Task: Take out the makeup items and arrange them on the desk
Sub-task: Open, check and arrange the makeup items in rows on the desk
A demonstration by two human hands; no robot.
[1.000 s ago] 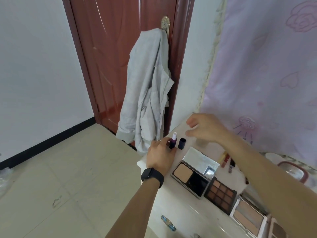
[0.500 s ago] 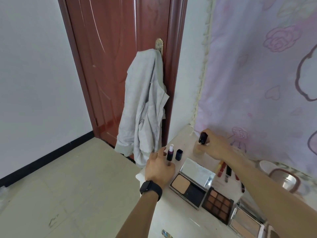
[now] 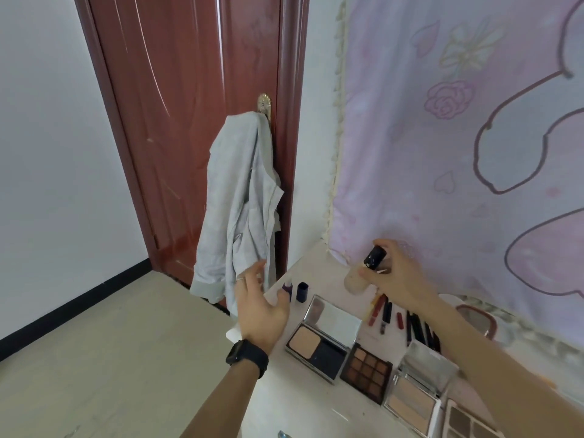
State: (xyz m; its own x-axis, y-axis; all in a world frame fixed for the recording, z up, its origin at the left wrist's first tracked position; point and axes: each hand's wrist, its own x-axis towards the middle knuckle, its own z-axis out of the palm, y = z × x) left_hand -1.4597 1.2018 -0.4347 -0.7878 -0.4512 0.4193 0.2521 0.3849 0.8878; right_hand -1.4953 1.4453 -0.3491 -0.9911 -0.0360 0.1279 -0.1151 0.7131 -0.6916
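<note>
My right hand (image 3: 398, 278) grips a beige foundation bottle (image 3: 353, 279) with a black cap, tilted above the far end of the white desk (image 3: 284, 403). My left hand (image 3: 257, 306) hovers open, fingers spread, just left of a small purple lipstick (image 3: 288, 287) standing beside its dark cap (image 3: 302, 291). An open powder compact (image 3: 319, 341), a brown eyeshadow palette (image 3: 366, 371) and another open compact (image 3: 414, 396) lie in a row. Lip products and pencils (image 3: 387, 312) lie behind them.
A grey shirt (image 3: 240, 216) hangs from the handle of the red-brown door (image 3: 189, 121) just left of the desk. A pink curtain (image 3: 458, 137) hangs behind the desk. A pink-rimmed container (image 3: 480, 319) sits at the right. Another palette (image 3: 467, 423) is at the bottom edge.
My right hand took hold of the foundation bottle and lifted it off the desk. My left hand let go of the purple lipstick and drew back, fingers spread.
</note>
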